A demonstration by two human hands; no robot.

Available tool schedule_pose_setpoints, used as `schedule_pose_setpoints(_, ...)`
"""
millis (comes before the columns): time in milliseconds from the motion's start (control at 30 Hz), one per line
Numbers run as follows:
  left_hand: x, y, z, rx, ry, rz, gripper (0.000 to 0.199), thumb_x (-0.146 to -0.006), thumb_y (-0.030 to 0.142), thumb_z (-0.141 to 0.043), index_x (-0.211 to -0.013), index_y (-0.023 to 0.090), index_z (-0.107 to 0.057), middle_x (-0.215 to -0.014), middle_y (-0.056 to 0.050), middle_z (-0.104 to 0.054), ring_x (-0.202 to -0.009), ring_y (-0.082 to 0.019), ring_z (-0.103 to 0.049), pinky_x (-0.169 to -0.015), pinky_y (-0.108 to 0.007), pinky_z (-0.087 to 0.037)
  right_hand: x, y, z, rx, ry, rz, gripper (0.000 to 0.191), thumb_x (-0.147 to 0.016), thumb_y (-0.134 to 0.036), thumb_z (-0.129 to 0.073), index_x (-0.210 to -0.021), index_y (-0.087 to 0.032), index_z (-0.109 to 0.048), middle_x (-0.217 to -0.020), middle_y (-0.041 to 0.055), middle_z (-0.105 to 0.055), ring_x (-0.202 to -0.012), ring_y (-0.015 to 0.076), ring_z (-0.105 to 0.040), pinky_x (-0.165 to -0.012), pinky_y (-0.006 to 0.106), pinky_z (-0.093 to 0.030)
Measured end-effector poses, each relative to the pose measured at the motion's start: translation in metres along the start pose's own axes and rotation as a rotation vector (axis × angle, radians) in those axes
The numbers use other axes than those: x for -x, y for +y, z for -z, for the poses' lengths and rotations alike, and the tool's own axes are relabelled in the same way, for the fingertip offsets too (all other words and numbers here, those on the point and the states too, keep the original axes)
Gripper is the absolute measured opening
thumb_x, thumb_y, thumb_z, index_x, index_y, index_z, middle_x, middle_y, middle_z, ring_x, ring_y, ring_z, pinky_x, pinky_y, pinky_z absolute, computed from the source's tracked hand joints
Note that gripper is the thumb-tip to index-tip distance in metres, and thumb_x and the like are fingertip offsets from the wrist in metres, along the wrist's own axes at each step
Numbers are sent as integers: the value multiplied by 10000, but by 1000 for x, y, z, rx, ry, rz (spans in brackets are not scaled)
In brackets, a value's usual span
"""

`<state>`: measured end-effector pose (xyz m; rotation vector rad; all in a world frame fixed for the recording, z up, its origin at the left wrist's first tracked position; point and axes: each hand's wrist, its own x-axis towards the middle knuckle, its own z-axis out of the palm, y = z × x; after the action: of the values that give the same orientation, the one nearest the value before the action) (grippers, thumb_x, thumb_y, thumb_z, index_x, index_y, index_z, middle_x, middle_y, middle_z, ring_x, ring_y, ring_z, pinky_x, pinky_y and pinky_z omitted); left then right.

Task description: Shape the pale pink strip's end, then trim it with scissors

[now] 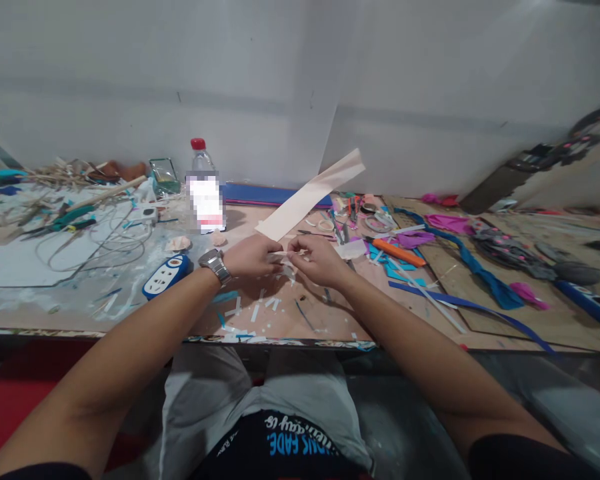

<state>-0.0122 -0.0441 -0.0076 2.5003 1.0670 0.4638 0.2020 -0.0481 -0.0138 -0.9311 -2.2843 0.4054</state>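
Over the middle of the cluttered table, my left hand (254, 259) and my right hand (320, 260) meet at the fingertips. Both are closed in a pinch on a small pale piece (281, 256), mostly hidden by the fingers. A wristwatch (215, 266) is on my left wrist. Just beyond the hands a long cream strip (313, 195) slants up to the right. White and blue scraps (257, 310) are scattered on the tabletop below the hands.
Left of the hands are a blue-and-white power strip (166, 275), a red-capped bottle (205, 190) and green-handled pliers (73, 217). To the right lie an orange cutter (398, 253), tape rolls, blue ribbon (480, 267) and a blackish branch-like object (515, 250).
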Motion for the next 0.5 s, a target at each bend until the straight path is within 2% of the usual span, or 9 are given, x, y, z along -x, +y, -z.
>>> schedule_pose_setpoints(100,1,3,2,39,4,-20,300,-866,427,-604,-900,152,-720,-825,-62,-719,-714,-177,-581,-655,-273,-362,0,0,0,-8,4,0,86,-852,-172,-588,-804,-187,-658,-772,15,-692,-727,163,-609,-695,274,-418)
schedule_pose_setpoints(233,2,7,6,81,1,-15,298,-903,366,-531,-853,132,-709,-772,-48,-695,-685,-156,-557,-660,-267,-366,0,0,0,-32,0,3,81,-843,-161,-587,-806,-189,-652,-787,15,-695,-734,164,-616,-710,279,-431)
schedule_pose_setpoints(400,1,0,4,45,-18,1,228,-836,358,-616,-835,144,-694,-763,-38,-686,-679,-155,-552,-635,-265,-345,0,0,2,-8,5,11,83,-835,-169,-580,-799,-191,-652,-785,19,-694,-737,172,-612,-731,292,-436)
schedule_pose_setpoints(500,1,-2,3,17,-28,27,266,-816,411,-659,-808,145,-680,-743,-40,-678,-661,-151,-545,-621,-264,-335,-1,0,3,6,20,1,86,-831,-177,-574,-794,-188,-651,-776,24,-691,-732,174,-608,-731,294,-433)
